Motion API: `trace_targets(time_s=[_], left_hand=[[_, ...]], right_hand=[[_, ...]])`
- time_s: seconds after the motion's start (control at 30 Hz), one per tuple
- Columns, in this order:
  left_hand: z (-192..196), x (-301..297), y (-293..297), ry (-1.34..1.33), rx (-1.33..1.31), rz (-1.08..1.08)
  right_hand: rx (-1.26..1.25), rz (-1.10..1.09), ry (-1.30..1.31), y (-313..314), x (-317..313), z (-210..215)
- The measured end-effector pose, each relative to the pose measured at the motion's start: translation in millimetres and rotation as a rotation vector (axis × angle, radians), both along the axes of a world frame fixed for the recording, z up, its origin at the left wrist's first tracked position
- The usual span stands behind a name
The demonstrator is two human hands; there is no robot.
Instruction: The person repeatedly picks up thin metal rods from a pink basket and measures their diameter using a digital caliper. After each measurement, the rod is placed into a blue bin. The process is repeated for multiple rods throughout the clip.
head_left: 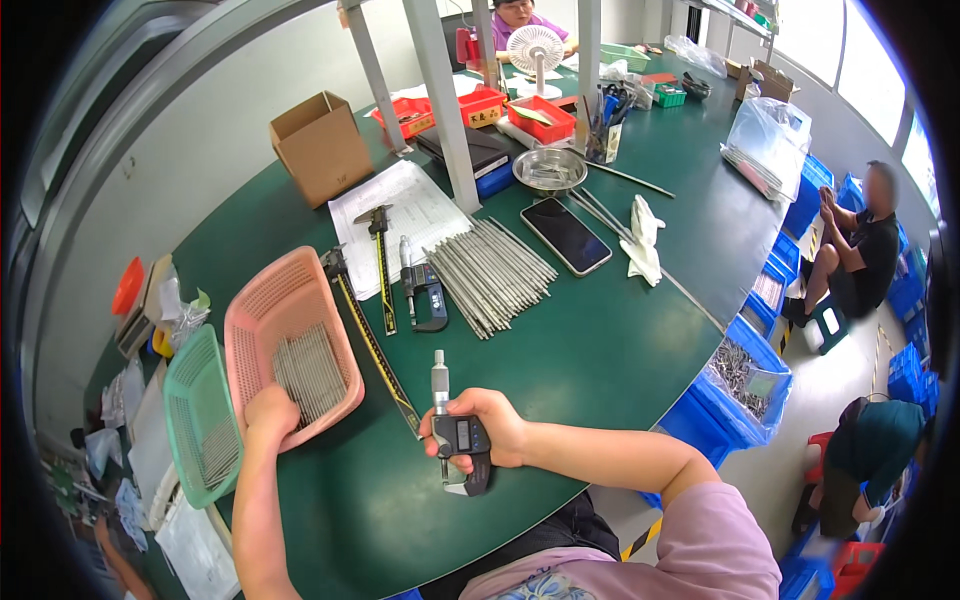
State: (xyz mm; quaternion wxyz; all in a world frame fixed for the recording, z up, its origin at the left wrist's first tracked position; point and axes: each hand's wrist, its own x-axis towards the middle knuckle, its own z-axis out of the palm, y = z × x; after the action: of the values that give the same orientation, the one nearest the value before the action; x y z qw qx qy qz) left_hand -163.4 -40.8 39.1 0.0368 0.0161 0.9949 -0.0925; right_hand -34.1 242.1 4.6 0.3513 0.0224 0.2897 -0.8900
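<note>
My right hand (pixel 492 428) is closed around a digital micrometer (pixel 462 434), its thimble pointing up and its frame toward me. Nothing shows between the micrometer's jaws that I can make out. My left hand (pixel 270 412) is inside the pink basket (pixel 258 300), fingers curled down beside a layer of thin metal rods (pixel 308 372). What those fingers grip, if anything, is hidden. Left of it, a green basket (pixel 180 385) holds more rods. Ahead lie a second micrometer (pixel 428 300), two calipers, the nearer caliper (pixel 375 345) beside the pink basket, and a pile of longer rods (pixel 490 275).
A smartphone (pixel 566 236), a metal bowl (pixel 549 171) and a white glove (pixel 643 240) lie farther off. Shelf posts (pixel 445 110) rise from the green table. Behind stand a cardboard box (pixel 320 150), red trays and a fan (pixel 535 52). Other people sit across and at right, near blue crates (pixel 725 415).
</note>
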Motion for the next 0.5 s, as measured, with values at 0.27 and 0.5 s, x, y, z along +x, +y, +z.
trace_targets(time_s=[0.27,0.5], left_hand=[[-9,-28,-37,-0.378,0.509,0.372],[25,27,-29,-0.381,2.156,0.244]], right_hand=[[0.015,-0.003,-0.023,0,-2,4],[-0.001,-0.014,-0.012,3,-7,2]])
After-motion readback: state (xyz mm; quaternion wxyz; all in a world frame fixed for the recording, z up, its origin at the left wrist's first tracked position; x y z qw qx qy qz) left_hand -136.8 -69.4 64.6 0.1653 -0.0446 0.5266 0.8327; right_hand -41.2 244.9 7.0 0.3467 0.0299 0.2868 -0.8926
